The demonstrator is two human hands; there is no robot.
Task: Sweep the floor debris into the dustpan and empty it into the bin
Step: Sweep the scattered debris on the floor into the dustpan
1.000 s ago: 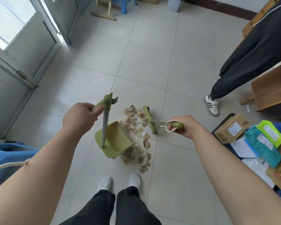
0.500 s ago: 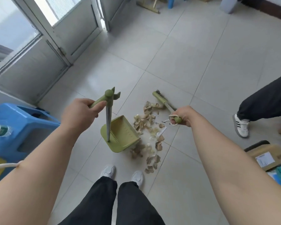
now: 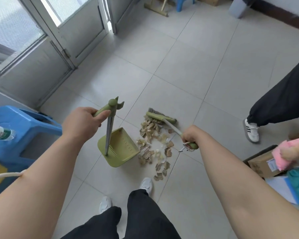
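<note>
A green long-handled dustpan (image 3: 121, 149) stands on the tiled floor with its mouth facing right. My left hand (image 3: 84, 120) grips the top of its handle. A pile of cardboard scraps and debris (image 3: 154, 149) lies just right of the pan's mouth and trails toward my feet. My right hand (image 3: 190, 135) holds the green grip of a small broom. The broom head (image 3: 160, 116) rests on the floor at the far edge of the pile. A grey bin (image 3: 238, 6) stands far off against the back wall.
A blue plastic stool (image 3: 26, 130) with a bottle (image 3: 1, 133) is at left. Another person's leg and white shoe (image 3: 252, 131) stand at right. A cardboard box (image 3: 262, 163), papers and a pink cloth (image 3: 288, 152) lie at lower right. Grey doors (image 3: 47, 49) line the upper left.
The broom head has swung from beside the pile to its far edge. My right hand dropped lower and rightward. The view turned slightly, and a pink cloth now shows at right.
</note>
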